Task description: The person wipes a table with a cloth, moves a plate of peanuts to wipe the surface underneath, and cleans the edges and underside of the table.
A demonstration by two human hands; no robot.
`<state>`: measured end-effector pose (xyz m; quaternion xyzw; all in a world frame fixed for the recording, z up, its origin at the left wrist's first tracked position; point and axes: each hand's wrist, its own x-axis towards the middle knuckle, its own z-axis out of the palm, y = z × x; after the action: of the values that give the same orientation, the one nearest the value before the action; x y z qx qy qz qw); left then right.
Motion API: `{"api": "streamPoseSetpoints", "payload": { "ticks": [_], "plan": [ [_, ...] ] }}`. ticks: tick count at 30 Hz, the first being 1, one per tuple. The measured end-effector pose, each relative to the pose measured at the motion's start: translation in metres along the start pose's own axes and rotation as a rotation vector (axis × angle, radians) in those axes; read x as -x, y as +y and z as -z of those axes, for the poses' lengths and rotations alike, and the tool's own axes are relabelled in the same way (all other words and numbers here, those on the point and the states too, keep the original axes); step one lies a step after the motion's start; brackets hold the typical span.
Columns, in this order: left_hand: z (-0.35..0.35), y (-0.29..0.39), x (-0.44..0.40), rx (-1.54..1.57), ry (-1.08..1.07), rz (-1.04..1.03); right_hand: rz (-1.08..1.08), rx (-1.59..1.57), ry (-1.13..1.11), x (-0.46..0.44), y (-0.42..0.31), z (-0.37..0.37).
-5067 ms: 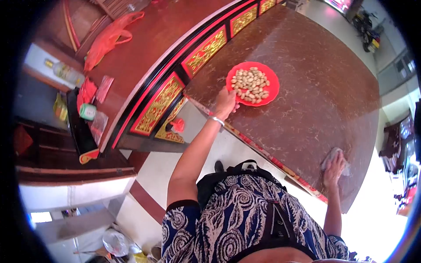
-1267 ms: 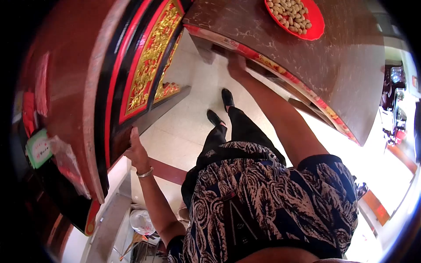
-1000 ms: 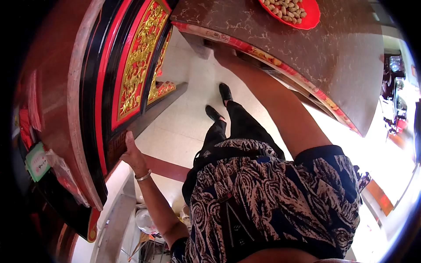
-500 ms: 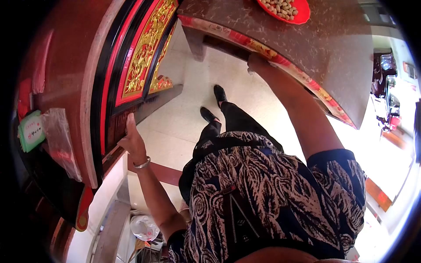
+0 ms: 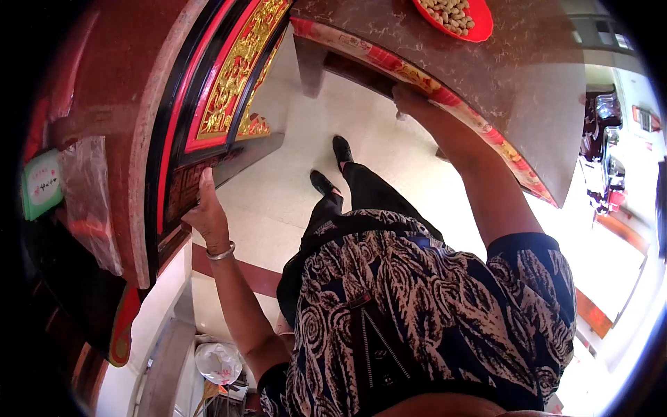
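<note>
My left hand [image 5: 208, 217], with a bangle on its wrist, is at the lower edge of a dark wooden cabinet [image 5: 182, 184] with gold carving on red. Its thumb stretches up along the wood, and the fingers bend round the edge, partly hidden. Across from it, my right hand [image 5: 411, 102] grips the table [image 5: 361, 28] at its front edge, under a red patterned trim. Most of those fingers are in shadow below the rim. A small pale patch shows beneath that hand; what it is I cannot make out. A red dish [image 5: 479, 28] of peanuts [image 5: 451, 15] stands on the table.
A green packet [image 5: 43, 184] and a clear plastic bag [image 5: 90, 201] are on the left. Below, a white bag [image 5: 218, 363] sits near the wall. My shoes [image 5: 323, 182] are on the pale floor [image 5: 278, 181] between cabinet and table. Dark furniture [image 5: 599, 128] stands at far right.
The view has shifted slightly, with the green packet and the white bag now further left. Both hands keep their places at the cabinet edge and the table edge.
</note>
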<state>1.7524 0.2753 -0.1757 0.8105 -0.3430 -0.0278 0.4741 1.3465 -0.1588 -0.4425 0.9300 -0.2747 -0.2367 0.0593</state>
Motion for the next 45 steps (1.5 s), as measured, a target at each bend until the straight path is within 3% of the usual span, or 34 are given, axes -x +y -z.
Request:
{"api": "streamPoseSetpoints", "payload": {
  "ticks": [1,3,5,6,8,10,12,15,17,20,21,22,23,24,26,29,31,33,35,38,40,42,45],
  "plan": [
    [0.003,0.003,0.0,-0.001,-0.06,0.08,-0.128,-0.158,0.025,0.007,-0.006,0.015],
    [0.003,0.015,-0.003,0.0,-0.121,0.16,-0.128,-0.166,-0.091,0.026,-0.021,0.082],
    [-0.005,0.036,-0.009,0.29,0.102,0.196,-0.08,-0.11,-0.202,0.048,-0.041,0.151],
    [-0.007,0.044,-0.009,0.292,0.103,0.196,-0.045,-0.064,-0.185,0.053,-0.044,0.169],
    [-0.008,0.054,-0.011,0.328,0.142,0.153,0.015,0.015,-0.137,0.058,-0.048,0.173],
    [-0.005,0.049,-0.012,0.278,0.129,0.11,0.103,0.382,-0.097,0.061,-0.055,0.174],
    [-0.006,0.041,-0.013,0.236,0.12,0.076,0.167,0.383,-0.096,0.046,-0.044,0.142],
    [-0.01,0.037,-0.013,0.315,0.122,0.185,0.276,0.316,-0.136,0.054,-0.044,0.15],
    [-0.011,0.042,-0.013,0.362,0.16,0.081,0.319,0.261,-0.17,0.059,-0.046,0.146],
    [-0.01,0.037,-0.013,0.278,0.147,0.144,0.342,-0.173,0.121,0.079,-0.067,0.113],
    [-0.011,0.038,-0.012,0.309,0.161,0.119,0.418,-0.08,-0.121,0.09,-0.076,0.12],
    [-0.011,0.038,-0.011,0.313,0.157,0.119,0.335,-0.238,-0.246,0.103,-0.085,0.118],
    [-0.01,0.038,-0.011,0.351,0.159,0.114,0.148,-0.198,-0.3,0.112,-0.098,0.112],
    [-0.011,0.038,-0.011,0.384,0.16,0.115,0.055,-0.42,-0.332,0.121,-0.098,0.108],
    [-0.011,0.044,-0.011,0.374,0.18,0.106,-0.219,-1.302,-0.114,0.15,-0.099,0.086],
    [-0.008,0.029,-0.01,0.309,0.138,0.12,-0.367,-0.952,0.162,0.163,-0.084,0.039],
    [-0.007,0.033,-0.01,0.305,0.145,0.182,-0.502,-1.679,0.355,0.175,-0.07,0.005],
    [-0.003,0.056,-0.01,0.262,0.136,0.179,-0.499,-1.79,0.485,0.185,-0.061,0.041],
    [-0.005,0.062,-0.011,0.224,0.131,0.187,-0.931,-1.818,0.447,0.182,-0.043,0.047],
    [-0.004,0.051,-0.015,0.241,0.16,0.181,-0.899,-2.101,0.629,0.181,-0.037,0.067],
    [-0.003,0.047,-0.017,0.226,0.147,0.146,-0.811,-2.088,0.644,0.169,-0.03,0.074],
    [-0.001,0.043,-0.016,0.174,0.145,0.132,-0.455,-2.041,0.631,0.155,-0.029,0.069],
    [-0.001,0.039,-0.015,0.148,0.149,0.135,-0.501,-1.865,0.581,0.138,-0.028,0.069]
  ]
}}
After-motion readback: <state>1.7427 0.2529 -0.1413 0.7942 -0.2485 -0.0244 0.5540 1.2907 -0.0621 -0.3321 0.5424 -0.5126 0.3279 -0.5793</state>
